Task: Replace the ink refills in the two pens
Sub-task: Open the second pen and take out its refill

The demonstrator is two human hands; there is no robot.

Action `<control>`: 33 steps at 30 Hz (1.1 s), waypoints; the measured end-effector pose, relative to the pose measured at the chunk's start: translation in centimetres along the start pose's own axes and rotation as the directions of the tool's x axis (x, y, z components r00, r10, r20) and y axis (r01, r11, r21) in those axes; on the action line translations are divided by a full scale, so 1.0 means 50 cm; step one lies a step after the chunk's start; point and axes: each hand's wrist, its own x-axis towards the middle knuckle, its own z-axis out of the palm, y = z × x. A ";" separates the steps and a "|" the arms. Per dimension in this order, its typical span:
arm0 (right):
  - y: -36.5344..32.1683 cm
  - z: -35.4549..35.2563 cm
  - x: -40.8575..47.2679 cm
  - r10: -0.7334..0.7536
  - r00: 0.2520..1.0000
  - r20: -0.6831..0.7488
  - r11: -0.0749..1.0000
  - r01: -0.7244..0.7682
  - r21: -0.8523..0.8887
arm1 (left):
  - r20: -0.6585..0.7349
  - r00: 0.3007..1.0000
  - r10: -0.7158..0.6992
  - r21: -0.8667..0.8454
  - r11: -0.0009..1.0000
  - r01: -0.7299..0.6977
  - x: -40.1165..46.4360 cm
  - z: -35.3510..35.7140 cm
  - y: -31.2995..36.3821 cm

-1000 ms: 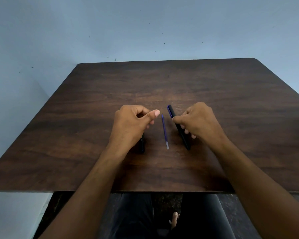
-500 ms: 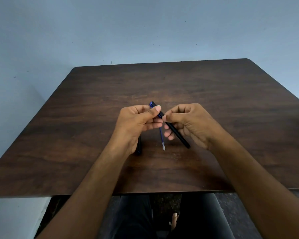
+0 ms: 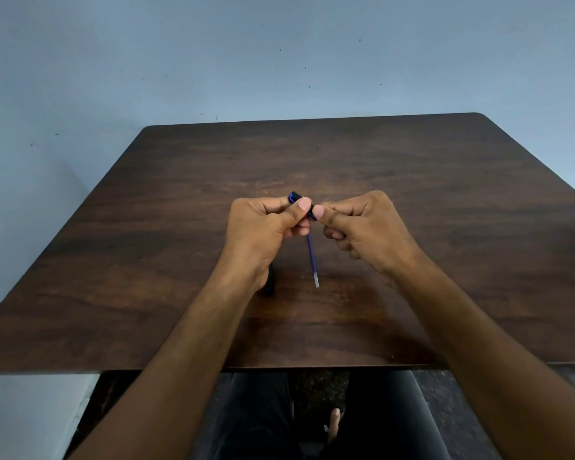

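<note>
A black pen with a blue cap end [image 3: 295, 196] is held above the table between both hands. My left hand [image 3: 263, 227] pinches its upper end. My right hand [image 3: 362, 227] is closed around its lower part, most of which is hidden in the fingers. A thin blue ink refill [image 3: 312, 260] with a pale tip lies on the dark wooden table [image 3: 445, 210] below and between the hands. A second black pen [image 3: 270, 283] lies on the table under my left wrist, mostly hidden.
The table's near edge runs just in front of my lap, and its far edge meets a pale blue wall [image 3: 279, 61]. My legs in dark trousers [image 3: 263, 419] and a bare foot show below the table.
My right hand lifted the right pen off the table toward the middle. My left hand came up from the left pen and took hold of the raised pen's upper end. The refill stayed put.
</note>
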 end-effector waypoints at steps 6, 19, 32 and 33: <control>0.009 0.000 0.008 -0.041 0.999 -0.013 0.998 0.040 -0.053 | -0.012 1.000 -0.017 -0.007 1.000 0.017 0.001 0.001 -0.004; -0.018 -0.023 0.002 0.194 0.980 -0.044 0.933 -0.198 -0.300 | -0.206 0.978 -0.036 -0.092 0.996 0.017 0.016 -0.019 0.003; -0.028 -0.013 0.008 0.302 0.953 -0.040 0.946 -0.304 -0.109 | 0.092 0.991 -0.094 -0.001 0.996 0.094 0.004 -0.012 -0.011; -0.028 -0.014 0.008 0.321 0.946 -0.045 0.941 -0.324 -0.096 | 0.104 0.990 -0.093 0.010 0.996 0.093 0.005 -0.012 -0.013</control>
